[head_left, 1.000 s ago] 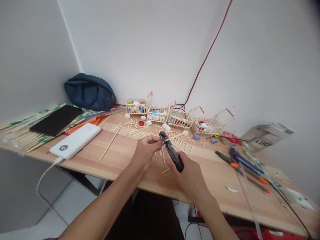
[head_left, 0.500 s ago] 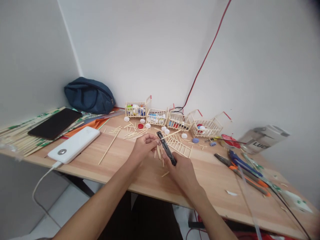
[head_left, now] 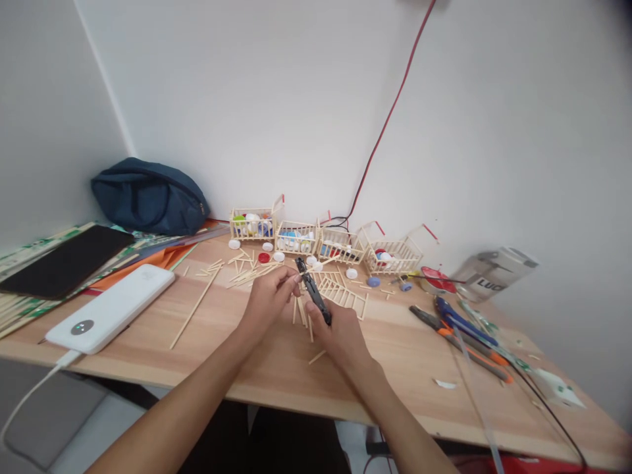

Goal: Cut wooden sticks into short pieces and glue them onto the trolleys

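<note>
In the middle of the head view, my left hand pinches a thin wooden stick between thumb and fingers. The stick crosses the head of a black multi-tool, which my right hand grips by its handle. Whether the tool's jaws are closed on the stick, I cannot tell. Just behind the tool lies a flat ladder-like frame of glued sticks. Short cut sticks lie under my hands. Several small stick-built carts holding bottle caps stand along the wall.
A white power bank and a black phone lie left, before a blue pouch. Orange-handled pliers and a blue glue gun lie right, near a red tape roll and a box.
The view has swung slightly to the right, so everything sits further left. My hands keep the same hold on the stick and the multi-tool.
</note>
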### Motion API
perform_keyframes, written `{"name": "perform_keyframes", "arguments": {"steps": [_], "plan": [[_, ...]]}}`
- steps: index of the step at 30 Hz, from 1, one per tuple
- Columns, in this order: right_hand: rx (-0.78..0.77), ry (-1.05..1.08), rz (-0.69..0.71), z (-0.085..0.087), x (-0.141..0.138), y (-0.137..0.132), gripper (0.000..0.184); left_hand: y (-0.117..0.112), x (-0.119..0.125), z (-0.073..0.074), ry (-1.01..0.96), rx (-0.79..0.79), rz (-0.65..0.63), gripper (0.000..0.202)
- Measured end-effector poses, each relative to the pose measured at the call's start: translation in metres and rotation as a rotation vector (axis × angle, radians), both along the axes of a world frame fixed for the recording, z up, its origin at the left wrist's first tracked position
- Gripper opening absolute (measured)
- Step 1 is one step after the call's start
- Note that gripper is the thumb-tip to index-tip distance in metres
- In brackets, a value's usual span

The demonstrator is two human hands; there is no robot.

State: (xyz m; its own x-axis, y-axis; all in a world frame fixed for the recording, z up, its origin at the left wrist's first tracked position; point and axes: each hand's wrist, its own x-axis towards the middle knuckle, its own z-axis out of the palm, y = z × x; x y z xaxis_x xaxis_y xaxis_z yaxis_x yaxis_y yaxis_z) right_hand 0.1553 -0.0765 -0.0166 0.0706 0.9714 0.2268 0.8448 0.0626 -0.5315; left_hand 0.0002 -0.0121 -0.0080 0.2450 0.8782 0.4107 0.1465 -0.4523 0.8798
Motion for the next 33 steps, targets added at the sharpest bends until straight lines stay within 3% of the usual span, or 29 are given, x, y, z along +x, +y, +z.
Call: {"name": "perform_keyframes", "arguments": {"steps": [5, 13, 22, 33], "plan": [[0.004, 0.056, 0.023, 0.001, 0.002, 0.002, 0.053, -0.001, 0.003, 0.000, 0.103, 0.096, 0.058, 0.029], [0.029, 0.079, 0.045, -0.005, 0.005, 0.007, 0.052, -0.001, 0.004, -0.003, 0.208, 0.116, 0.092, 0.030], [0.043, 0.104, 0.053, -0.006, 0.006, 0.005, 0.048, -0.007, 0.007, -0.003, 0.195, 0.161, 0.120, 0.030], [-0.064, 0.206, 0.090, -0.004, 0.007, 0.003, 0.035, -0.013, 0.006, 0.000, 0.147, 0.144, 0.113, 0.029]]}}
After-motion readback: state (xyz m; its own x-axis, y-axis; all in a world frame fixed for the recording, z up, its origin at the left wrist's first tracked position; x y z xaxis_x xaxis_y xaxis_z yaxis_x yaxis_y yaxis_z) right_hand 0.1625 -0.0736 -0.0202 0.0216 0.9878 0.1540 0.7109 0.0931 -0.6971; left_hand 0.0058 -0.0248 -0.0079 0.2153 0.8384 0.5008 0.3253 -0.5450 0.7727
